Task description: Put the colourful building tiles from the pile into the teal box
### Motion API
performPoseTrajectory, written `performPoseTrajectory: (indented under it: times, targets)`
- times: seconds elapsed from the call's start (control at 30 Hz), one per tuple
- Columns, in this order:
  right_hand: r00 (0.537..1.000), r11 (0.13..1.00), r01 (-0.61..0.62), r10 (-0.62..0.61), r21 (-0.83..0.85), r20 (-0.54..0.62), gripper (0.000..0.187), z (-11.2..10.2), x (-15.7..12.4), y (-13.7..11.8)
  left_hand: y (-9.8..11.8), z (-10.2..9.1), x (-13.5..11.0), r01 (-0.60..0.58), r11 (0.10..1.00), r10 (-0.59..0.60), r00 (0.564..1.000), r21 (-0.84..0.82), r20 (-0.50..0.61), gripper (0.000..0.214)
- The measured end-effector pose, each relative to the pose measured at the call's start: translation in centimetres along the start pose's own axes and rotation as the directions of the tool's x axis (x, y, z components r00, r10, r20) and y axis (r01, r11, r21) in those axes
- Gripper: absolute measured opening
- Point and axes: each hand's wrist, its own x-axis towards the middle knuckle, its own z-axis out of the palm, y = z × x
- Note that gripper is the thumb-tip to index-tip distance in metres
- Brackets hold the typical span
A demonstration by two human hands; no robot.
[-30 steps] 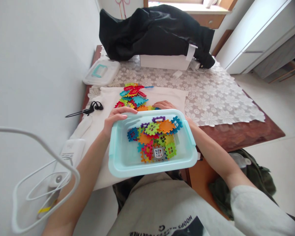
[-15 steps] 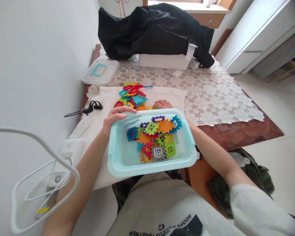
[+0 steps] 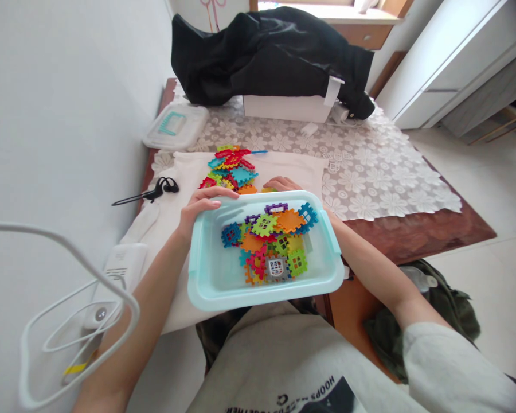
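A load of interlocking plastic blocks (image 3: 264, 246) lies in the pale turquoise plastic tray (image 3: 262, 301), and a heap of blocks (image 3: 230, 169) sits on the white cloth (image 3: 292, 169) just beyond the tray. The left hand (image 3: 204, 209) clamps the tray's far rim. The right hand (image 3: 284, 183) rests just behind that rim, beside the heap, and whether it grips anything cannot be told.

A pale blue tray (image 3: 264, 299) of toy tiles (image 3: 264, 244) is held by the left hand (image 3: 204, 207). More tiles (image 3: 232, 169) are heaped beside the right hand (image 3: 282, 184).
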Motion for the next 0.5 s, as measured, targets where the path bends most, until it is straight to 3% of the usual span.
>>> performPoseTrajectory:
  times: [0.13, 0.27, 0.37, 0.5]
  targets:
    - [0.999, 0.998, -0.050, 0.050, -0.043, 0.012, 0.051, -0.1, -0.2, 0.2, 0.0, 0.1, 0.0, 0.007, 1.000, -0.007, 1.000, -0.022, -0.013, 0.031]
    - [0.992, 0.991, -0.129, 0.128, -0.049, -0.013, 0.034, -0.4, -0.4, -0.1, 0.0, 0.2, 0.0, 0.008, 1.000, -0.008, 1.000, -0.029, -0.017, 0.031]
    - [0.996, 0.995, -0.086, 0.086, -0.044, -0.005, 0.019, -0.6, -0.3, -0.5, 0.1, 0.2, 0.0, 0.006, 1.000, -0.006, 1.000, -0.017, -0.007, 0.031]
    - [1.000, 0.997, -0.007, 0.008, -0.073, 0.018, 0.025, -0.8, -0.1, -0.9, 0.2, 0.3, -0.1, 0.021, 0.999, -0.021, 1.000, -0.029, -0.011, 0.032]
